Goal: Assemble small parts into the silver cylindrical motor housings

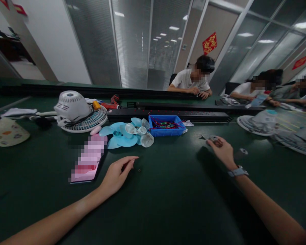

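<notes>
My left hand (118, 172) rests on the dark green table (168, 190), fingers loosely curled, their tips close to a tiny dark screw (139, 169); whether it pinches anything I cannot make out. My right hand (222, 149), a watch on its wrist, is closed around a small round metal part (214, 139) further right on the table. A short grey cylinder (241, 153) lies just right of that hand. Light blue fan blades (122, 134) lie ahead of my left hand, next to a blue bin (166, 125) with red and green wires.
A white fan motor on its grille (78, 114) stands at the back left, a red tool (112, 102) behind it. A pink flat object (88, 160) lies left of my hand. More fan grilles (275, 129) lie right. Three people sit across a black rail (168, 114).
</notes>
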The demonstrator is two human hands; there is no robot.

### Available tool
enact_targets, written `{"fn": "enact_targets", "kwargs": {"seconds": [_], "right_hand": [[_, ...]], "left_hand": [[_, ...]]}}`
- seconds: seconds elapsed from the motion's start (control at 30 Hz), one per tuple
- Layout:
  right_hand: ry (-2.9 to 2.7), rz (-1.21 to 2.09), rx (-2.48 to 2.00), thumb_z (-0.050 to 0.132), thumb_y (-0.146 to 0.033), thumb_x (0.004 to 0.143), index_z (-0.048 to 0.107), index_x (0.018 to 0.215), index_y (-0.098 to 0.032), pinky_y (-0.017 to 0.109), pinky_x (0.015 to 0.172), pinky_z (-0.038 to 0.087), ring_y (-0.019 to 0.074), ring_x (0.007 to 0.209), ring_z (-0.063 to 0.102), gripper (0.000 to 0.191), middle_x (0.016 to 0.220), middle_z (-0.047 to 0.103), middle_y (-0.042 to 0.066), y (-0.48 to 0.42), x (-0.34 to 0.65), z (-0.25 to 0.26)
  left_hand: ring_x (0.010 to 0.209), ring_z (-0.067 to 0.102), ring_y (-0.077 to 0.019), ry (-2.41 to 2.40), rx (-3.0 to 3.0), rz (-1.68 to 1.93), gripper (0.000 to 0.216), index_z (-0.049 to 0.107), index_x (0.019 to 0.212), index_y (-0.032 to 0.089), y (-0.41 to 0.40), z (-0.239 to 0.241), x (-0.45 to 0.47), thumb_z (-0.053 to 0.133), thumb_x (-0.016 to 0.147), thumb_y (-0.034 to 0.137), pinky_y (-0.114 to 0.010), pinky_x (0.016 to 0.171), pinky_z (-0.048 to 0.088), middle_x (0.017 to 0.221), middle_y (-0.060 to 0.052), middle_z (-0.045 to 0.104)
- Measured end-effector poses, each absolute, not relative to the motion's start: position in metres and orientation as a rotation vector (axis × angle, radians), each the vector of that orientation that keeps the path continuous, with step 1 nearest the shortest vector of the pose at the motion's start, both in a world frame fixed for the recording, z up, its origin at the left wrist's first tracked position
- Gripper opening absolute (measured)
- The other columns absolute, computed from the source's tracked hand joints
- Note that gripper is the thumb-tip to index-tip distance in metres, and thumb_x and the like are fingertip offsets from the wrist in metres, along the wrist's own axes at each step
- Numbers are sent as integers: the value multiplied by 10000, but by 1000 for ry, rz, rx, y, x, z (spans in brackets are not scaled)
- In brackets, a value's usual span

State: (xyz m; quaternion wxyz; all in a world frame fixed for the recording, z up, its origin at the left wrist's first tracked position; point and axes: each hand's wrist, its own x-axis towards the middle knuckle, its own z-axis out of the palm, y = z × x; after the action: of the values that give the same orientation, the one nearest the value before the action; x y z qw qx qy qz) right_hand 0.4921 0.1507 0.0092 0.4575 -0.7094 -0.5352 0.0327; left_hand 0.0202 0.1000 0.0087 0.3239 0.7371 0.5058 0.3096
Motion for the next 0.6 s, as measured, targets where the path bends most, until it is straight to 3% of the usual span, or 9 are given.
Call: {"fn": "enact_targets", "kwargs": {"seconds": [0.13,0.3,0.37,0.43,0.47,0.53,0.6], "right_hand": [[-1252,29,-1816,681,-583,683,659,961,-143,392,722,560,266,783,702,521,848,728,129,155,527,-6],[-1299,-348,-1739,725,-528,687,545,1241,-103,486,926,460,318,1057,597,721,1172,619,192,139,487,13],[-1492,-495,-1600,699,-486,752,567,1229,-123,476,932,439,297,1042,580,613,1129,621,161,128,444,31],[-1855,-235,-1458,636,-426,843,649,1098,-188,394,850,462,217,881,607,349,942,655,73,115,391,43],[-2051,-8,-1368,616,-417,867,660,1096,-209,347,798,467,185,829,606,312,893,655,45,109,363,46],[-2292,433,-1224,624,-448,868,646,1172,-247,272,695,458,141,751,594,365,856,648,10,102,314,46],[-2397,657,-1129,647,-493,842,635,1219,-270,242,638,429,120,704,577,438,836,642,-4,101,276,39]], "left_hand": [[796,641,-197,1342,1949,791,344,633,1199,225,100,10,21,425,971,376,-278,699,465,889,-25,683],[716,620,-181,1373,1924,804,349,608,1195,212,100,10,20,385,971,359,-271,655,443,820,-11,648],[697,607,-176,1367,1904,823,330,606,1155,203,100,9,20,369,967,337,-272,650,438,805,-7,635],[690,596,-173,1352,1885,841,297,603,1083,195,100,8,19,358,960,308,-273,650,433,784,-3,618],[687,591,-171,1346,1874,850,282,598,1045,192,100,7,19,352,958,296,-274,650,431,771,-1,607],[676,581,-169,1342,1851,861,259,583,981,190,100,6,19,343,953,283,-275,643,425,745,4,585],[662,571,-168,1341,1840,866,247,569,940,189,100,6,18,339,951,278,-276,636,419,721,10,567]]}}
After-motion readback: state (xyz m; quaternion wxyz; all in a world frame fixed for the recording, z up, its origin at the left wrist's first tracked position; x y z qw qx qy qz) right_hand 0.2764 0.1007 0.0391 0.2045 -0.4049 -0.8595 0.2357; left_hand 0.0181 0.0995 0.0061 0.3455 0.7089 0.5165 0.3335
